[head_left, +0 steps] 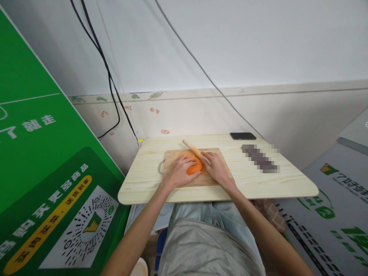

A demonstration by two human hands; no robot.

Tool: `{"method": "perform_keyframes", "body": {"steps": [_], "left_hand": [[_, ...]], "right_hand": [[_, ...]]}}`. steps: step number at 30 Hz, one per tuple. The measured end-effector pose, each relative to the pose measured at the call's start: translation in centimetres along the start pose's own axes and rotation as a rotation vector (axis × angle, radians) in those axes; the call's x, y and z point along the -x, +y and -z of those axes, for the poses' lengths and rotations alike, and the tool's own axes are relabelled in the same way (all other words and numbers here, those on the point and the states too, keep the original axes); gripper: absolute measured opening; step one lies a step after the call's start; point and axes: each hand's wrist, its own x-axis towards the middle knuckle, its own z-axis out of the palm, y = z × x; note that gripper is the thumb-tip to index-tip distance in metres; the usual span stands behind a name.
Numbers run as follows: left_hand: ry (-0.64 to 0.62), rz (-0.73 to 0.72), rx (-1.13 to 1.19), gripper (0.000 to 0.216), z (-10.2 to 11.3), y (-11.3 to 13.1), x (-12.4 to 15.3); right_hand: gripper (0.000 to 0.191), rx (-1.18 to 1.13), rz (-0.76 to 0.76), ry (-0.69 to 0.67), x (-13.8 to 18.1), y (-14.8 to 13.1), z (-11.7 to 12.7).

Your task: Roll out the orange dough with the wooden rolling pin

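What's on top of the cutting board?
On the cutting board: an orange lump under the left hand. A pale stick, near end under the right hand, slants over the board. Hands hide parts of lump, stick and board.

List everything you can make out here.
Orange piece: one, orange, on the board
Rod: one, light wood, slanting over the board
Board: one, tan, on the table
Handle: one, silvery, board's left edge
Table: one, pale yellow, before the wall
Phone: one, black, far right of the table
Pixelated patch: one, dark, right of the board
Scrap: one, yellow, table's far left corner
Cables: at least three, black and grey, along the wall
Panels: two, green at left, white at right
Wall: one, white, behind the table
Shirt: one, grey, bottom centre
Trousers: one pair, pale blue, beyond the shirt
Forearms: two, bare, beside the shirt
Left hand: one, bare, on the orange piece
Right hand: one, bare, on the rod
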Motion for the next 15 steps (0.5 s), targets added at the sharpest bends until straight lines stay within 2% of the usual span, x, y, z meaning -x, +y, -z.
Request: {"method": "perform_keyframes", "body": {"steps": [6,15], "left_hand": [[-0.017,-0.02,-0.07,0.022,0.2,0.6,-0.1],[-0.013,-0.02,-0.067,0.02,0.2,0.8,-0.2]], "right_hand": [[0.04,0.06,0.117,-0.033,-0.1,-1.0,0.0],[0.039,0.187,0.239,-0.127,-0.5,-1.4,0.8]]}}
